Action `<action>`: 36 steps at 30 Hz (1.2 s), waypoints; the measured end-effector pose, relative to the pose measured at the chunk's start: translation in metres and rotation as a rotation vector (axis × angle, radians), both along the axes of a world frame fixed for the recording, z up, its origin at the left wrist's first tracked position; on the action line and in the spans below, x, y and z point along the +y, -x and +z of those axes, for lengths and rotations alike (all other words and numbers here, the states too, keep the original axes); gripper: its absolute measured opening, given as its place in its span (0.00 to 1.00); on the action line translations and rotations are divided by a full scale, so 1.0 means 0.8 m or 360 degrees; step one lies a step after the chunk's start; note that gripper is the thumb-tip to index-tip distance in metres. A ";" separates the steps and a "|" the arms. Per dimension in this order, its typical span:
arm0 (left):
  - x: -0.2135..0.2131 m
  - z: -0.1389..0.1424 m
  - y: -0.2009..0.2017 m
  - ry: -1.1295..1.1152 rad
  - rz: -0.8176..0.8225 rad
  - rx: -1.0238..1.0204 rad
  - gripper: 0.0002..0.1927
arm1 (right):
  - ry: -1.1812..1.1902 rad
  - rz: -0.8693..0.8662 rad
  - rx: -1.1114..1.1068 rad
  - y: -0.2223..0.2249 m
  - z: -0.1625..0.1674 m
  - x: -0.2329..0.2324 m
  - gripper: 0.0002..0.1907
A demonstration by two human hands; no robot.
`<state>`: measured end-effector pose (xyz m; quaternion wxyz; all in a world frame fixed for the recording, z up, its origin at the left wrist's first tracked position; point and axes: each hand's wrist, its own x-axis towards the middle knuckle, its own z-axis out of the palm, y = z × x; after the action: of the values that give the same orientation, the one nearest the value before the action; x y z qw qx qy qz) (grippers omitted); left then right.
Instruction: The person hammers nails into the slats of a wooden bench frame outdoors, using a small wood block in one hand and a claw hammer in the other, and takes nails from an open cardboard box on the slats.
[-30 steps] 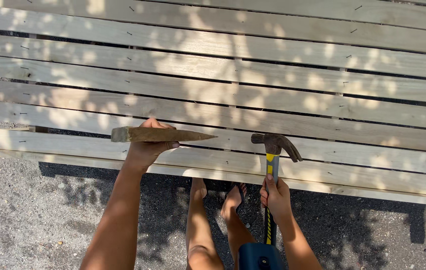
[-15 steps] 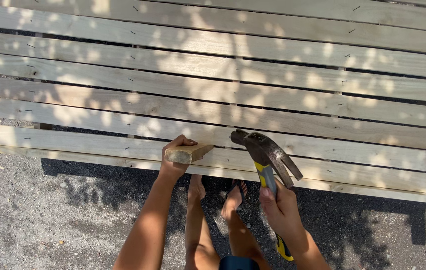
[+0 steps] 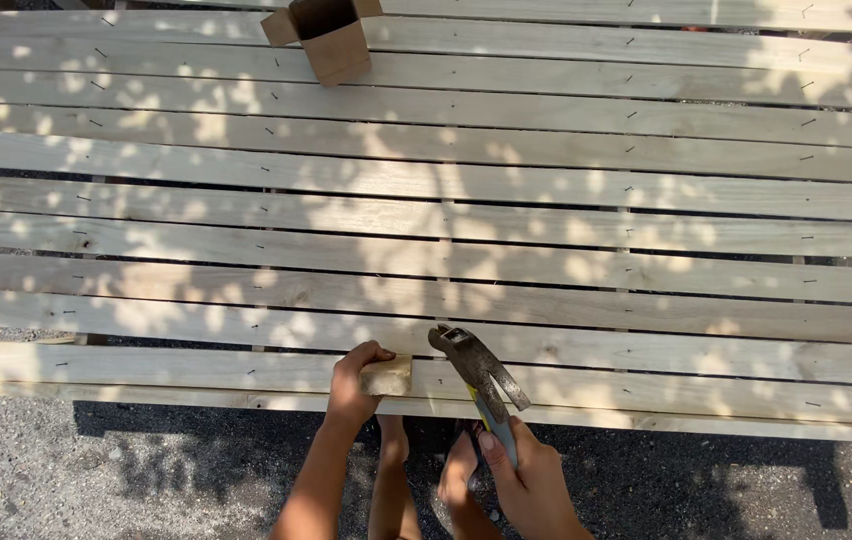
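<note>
My left hand (image 3: pixel 354 385) is holding a small wood block (image 3: pixel 387 377) tight against the gap in the long boards (image 3: pixel 546 245). My right hand (image 3: pixel 531 478) is gripping a hammer (image 3: pixel 478 372). The hammer's head is sitting just beside the block, to its right. My bare feet (image 3: pixel 456 470) are standing between my arms. A cardboard box (image 3: pixel 331 35) is sitting far past my hands.

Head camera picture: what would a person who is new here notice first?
First, the claw hammer near the bottom centre, held by the right hand with its head over the nearest plank. Just left of it, the left hand grips a small wooden block on the same plank. An open cardboard box stands on the slatted wooden platform at the top edge.
</note>
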<state>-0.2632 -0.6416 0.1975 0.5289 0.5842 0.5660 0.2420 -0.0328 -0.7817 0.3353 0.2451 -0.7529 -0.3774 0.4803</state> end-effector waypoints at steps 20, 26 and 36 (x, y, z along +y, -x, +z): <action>0.156 -0.022 -0.144 0.1041 0.1275 -0.0517 0.22 | 0.0915 -0.0342 -0.0060 -0.138 -0.091 0.131 0.16; 0.181 -0.026 -0.157 0.1175 0.1704 -0.0915 0.17 | 0.1128 -0.0353 -0.0010 -0.153 -0.082 0.167 0.21; 0.203 -0.002 -0.173 0.1174 0.1376 -0.0899 0.13 | 0.1151 -0.0339 -0.0053 -0.163 -0.078 0.180 0.20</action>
<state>-0.1251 -0.4793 0.1958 0.6788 -0.0041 0.6357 0.3676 0.0979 -0.6380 0.2726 0.0058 -0.8335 -0.1071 0.5420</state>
